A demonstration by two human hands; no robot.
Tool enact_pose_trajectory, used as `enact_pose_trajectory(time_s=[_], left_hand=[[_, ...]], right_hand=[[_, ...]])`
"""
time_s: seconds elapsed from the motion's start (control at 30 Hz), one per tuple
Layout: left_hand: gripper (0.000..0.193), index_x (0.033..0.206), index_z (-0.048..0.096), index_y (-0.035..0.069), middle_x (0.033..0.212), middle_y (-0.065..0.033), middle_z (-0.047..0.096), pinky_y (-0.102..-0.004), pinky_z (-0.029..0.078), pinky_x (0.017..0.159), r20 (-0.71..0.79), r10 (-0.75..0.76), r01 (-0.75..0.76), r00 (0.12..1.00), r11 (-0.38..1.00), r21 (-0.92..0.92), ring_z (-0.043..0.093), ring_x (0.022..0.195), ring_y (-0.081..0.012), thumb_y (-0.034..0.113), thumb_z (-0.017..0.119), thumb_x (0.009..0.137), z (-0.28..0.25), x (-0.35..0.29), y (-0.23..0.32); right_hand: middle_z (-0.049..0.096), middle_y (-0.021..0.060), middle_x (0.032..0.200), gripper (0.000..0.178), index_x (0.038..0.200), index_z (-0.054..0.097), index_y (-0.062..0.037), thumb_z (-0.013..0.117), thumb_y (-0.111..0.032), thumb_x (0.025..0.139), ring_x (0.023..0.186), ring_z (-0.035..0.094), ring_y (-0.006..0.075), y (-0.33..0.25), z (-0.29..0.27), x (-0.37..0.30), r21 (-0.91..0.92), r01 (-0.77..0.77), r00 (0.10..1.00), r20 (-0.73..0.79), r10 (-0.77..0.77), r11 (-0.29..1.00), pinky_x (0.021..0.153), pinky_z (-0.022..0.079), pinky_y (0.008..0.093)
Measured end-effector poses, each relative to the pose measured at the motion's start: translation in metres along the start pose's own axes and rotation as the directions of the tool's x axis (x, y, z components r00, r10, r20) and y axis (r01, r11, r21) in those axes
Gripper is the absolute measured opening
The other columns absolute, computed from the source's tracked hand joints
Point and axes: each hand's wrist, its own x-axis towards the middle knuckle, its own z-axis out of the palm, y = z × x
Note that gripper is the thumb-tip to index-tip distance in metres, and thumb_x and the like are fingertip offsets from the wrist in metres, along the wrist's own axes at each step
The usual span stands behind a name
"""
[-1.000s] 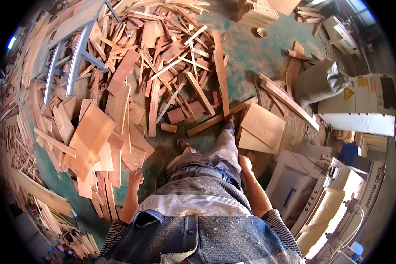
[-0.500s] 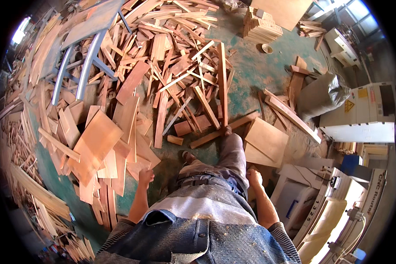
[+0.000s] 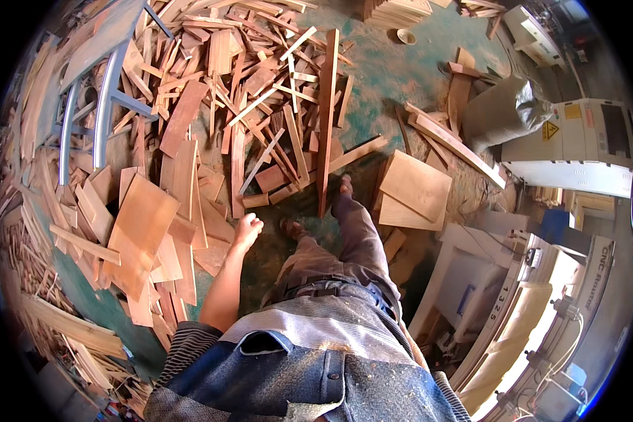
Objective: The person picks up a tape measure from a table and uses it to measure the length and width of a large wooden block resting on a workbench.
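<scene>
My left hand [image 3: 247, 231] hangs in front of my left leg, its fingers curled in a loose fist with nothing showing in them. My right hand is out of view; its sleeve shows beside my right hip. Nearest to the left hand are the scrap boards lying to its left, among them a broad tan board [image 3: 142, 235]. Ahead of my feet a long reddish-brown wooden strip [image 3: 328, 116] reaches away across other pieces. A short offcut [image 3: 256, 201] lies just beyond the left hand.
A large heap of wood offcuts [image 3: 221, 53] spreads ahead and left, beside a metal roller stand [image 3: 105, 102]. Square panels [image 3: 416, 184] lie right of my feet. Farther right are a grey sack [image 3: 510, 112], a white cabinet [image 3: 577, 137] and a large machine [image 3: 520, 316].
I have moved forward, with the wood pile and panels shifting in view. My left hand has swung forward, still curled. My right hand, visible beside my hip before, has gone out of view.
</scene>
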Motion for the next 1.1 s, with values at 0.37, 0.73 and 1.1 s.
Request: enact_pose_trajectory(time_s=[0.37, 0.73, 1.1], left_hand=[[0.021, 0.071, 0.042, 0.011, 0.065, -0.0013, 0.05, -0.0292, 0.037, 0.041, -0.056, -0.378, 0.359, 0.924, 0.91, -0.208, 0.05, 0.05, -0.0125, 0.007, 0.06, 0.082, 0.012, -0.079, -0.079], [0.031, 0.067, 0.033, 0.016, 0.062, 0.0017, 0.038, -0.0263, 0.029, 0.037, -0.141, -0.525, 0.427, 0.839, 0.797, -0.427, 0.046, 0.049, -0.0112, 0.002, 0.056, 0.081, 0.103, -0.056, -0.014], [0.025, 0.078, 0.044, 0.005, 0.074, -0.0009, 0.053, -0.0276, 0.037, 0.056, -0.051, 0.035, -0.048, 0.998, 0.958, -0.283, 0.047, 0.065, -0.0076, 0.016, 0.06, 0.094, 0.217, 0.141, 0.294]], right_hand=[[0.07, 0.0207, 0.097, 0.028, 0.097, 0.072, -0.009, 0.058, -0.031, 0.088, 0.095, 0.067, 0.0396, -0.134, -0.12, 0.079, -0.213, 0.359, 0.931, 0.019, -0.364, 0.909, 0.08, 0.054, 0.0492], [0.071, 0.0163, 0.103, 0.031, 0.107, 0.074, -0.0163, 0.06, -0.035, 0.087, 0.097, 0.068, 0.0359, -0.226, -0.224, 0.222, -0.309, 0.329, 0.944, 0.1, -0.314, 0.892, 0.085, 0.054, 0.0442], [0.073, 0.0181, 0.098, 0.033, 0.101, 0.076, -0.0109, 0.065, -0.034, 0.081, 0.095, 0.07, 0.0336, -0.121, -0.305, 0.372, -0.018, 0.139, 0.975, 0.177, -0.134, 0.99, 0.085, 0.054, 0.0403]])
